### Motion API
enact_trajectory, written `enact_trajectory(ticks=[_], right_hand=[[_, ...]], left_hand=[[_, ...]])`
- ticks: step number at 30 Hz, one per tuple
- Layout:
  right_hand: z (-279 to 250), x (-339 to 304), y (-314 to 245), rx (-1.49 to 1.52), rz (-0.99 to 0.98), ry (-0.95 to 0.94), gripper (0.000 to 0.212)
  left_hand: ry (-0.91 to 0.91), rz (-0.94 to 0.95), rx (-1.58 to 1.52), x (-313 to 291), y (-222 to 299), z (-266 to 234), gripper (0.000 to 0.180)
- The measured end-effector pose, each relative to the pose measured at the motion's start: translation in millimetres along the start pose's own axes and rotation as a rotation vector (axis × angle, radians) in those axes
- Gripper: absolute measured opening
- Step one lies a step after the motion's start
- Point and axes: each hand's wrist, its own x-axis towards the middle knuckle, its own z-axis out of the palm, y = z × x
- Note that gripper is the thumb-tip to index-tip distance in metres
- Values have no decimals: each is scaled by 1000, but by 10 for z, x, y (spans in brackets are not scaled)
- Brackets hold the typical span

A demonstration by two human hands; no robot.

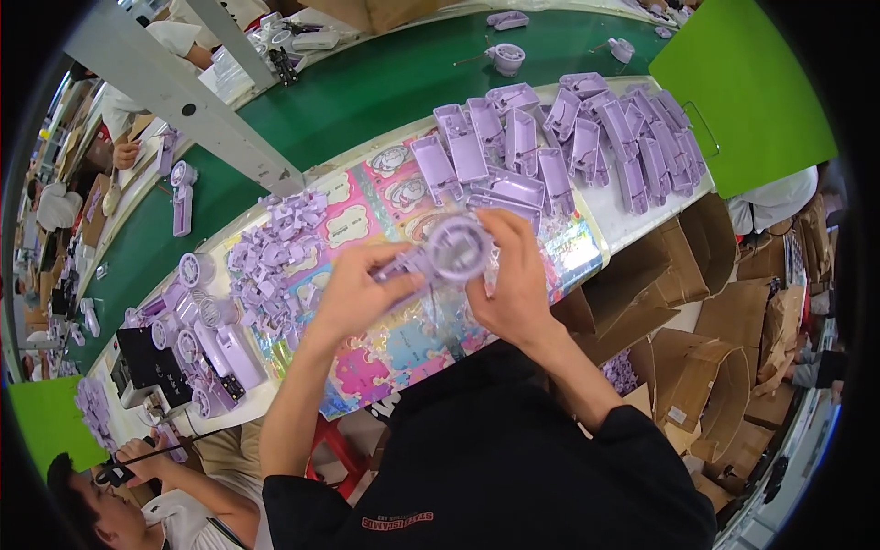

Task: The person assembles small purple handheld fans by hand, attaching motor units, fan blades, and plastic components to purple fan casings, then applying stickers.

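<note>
Between my two hands, above the printed sheets on the bench, is a lilac handheld fan housing (460,248) with a round ring head and a short handle part. My left hand (359,286) pinches the handle end, thumb on top. My right hand (515,280) is closed around the ring's right side, fingers over its upper edge and thumb below. The ring looks slightly blurred, so its inside is hard to make out. Left of my hands lies a heap of small lilac plastic pieces (275,252). Ahead to the right, lilac handle shells (470,151) are piled in rows.
A green conveyor belt (344,119) runs behind the bench, carrying scattered lilac parts. A grey post (197,101) stands at the left. Assembled fan bodies (229,353) sit near a co-worker (110,504) at lower left. Open cardboard boxes (678,367) fill the right; a green panel (742,92) stands beyond.
</note>
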Motion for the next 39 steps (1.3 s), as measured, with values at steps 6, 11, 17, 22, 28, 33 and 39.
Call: enact_trajectory(ticks=[6,11,17,22,28,33,39], right_hand=[[480,-368,498,-99,-119,-181,22],[524,-310,481,-116,-110,-290,14],[555,-294,433,-85,-90,-326,14],[576,-277,437,-99,-66,-335,15],[552,-235,425,-69,4,-355,14],[580,-193,417,-84,-4,-319,12],[704,-115,287,-15,-25,-361,16]], left_hand=[[540,104,250,1063,-499,-484,35],[667,-264,332,2018,-761,-924,43],[872,-404,328,2610,-966,-1252,45],[1329,222,666,2498,-721,-730,39],[939,453,364,1865,-821,-107,8],[761,469,549,1756,-904,-95,6],[708,400,549,1751,-896,-109,10]])
